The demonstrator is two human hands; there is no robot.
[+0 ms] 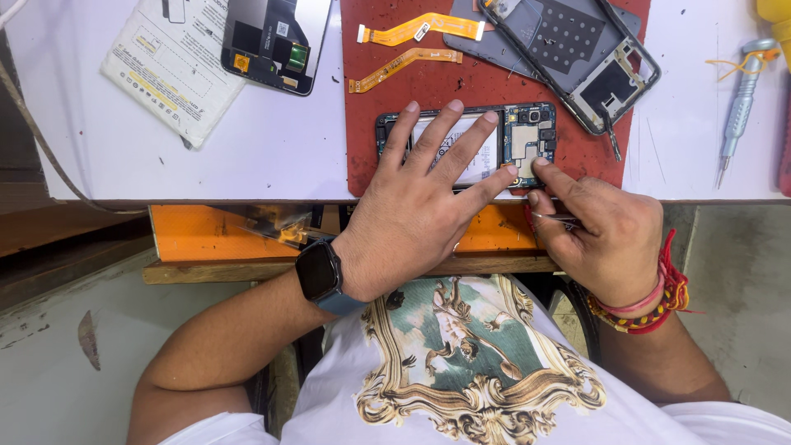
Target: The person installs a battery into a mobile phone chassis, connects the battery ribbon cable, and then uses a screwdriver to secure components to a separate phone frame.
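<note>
Opened black smartphone (527, 140) lies crosswise on the red mat (371, 124); left hand (420, 210) flat across it, right hand (606, 235) pinching tweezers (556, 217) at its right end

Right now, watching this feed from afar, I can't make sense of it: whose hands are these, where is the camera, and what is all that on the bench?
There is no machine here. The one picture comes from a camera on a person's head, looking down at their own two bare hands. The left hand, with a watch on its wrist, lies flat with spread fingers on an opened phone, whose insides show. The right hand, with red threads on its wrist, touches the phone's lower right corner with a fingertip and pinches a thin metal tool, hard to tell which kind. The phone rests on a red mat on a white table. Also there: two orange flat cables, a loose phone frame, a screwdriver, another phone part and a printed sheet.
</note>
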